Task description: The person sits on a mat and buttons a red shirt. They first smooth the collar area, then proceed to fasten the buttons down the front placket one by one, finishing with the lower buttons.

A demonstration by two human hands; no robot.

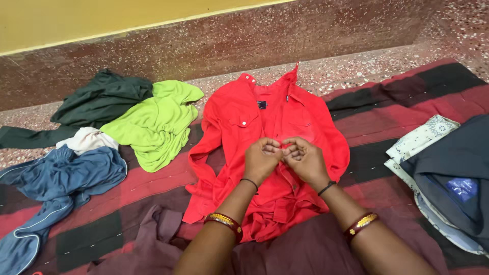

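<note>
1. Blue garment: lies crumpled at the far left on the blanket; a pale piped edge runs along its lower part; it is loose and unfolded, so it appears to belong to a heap not yet handled.
2. Dark green garment: lies behind the blue one, partly on the speckled floor; a cream cloth sits between the two, touching both.
3. Lime garment: bunched just right of the dark green one, overlapping it; near the red shirt's sleeve; whether they touch cannot be told.
4. Red shirt: spread front-up in the middle of the blanket, collar pointing away from the person, hem bunched toward the wrists; the flat spread keeps the placket reachable.
5. Left hand: palm down over the shirt's centre line, fingers curled inward, tips pinching the red cloth at the placket; a thin dark band and a red-and-gold bangle sit on the forearm.
6. Right hand: mirrors the left, fingertips meeting it; both hands are together, closed on the same spot of the shirt, a pose that suits working a button; the button itself is hidden by the fingers.
7. Forearms: enter from the bottom edge, converging in a V.
8. Folded stack: at the far right, a dark grey garment on a pale patterned cloth; well apart from the hands.
</note>
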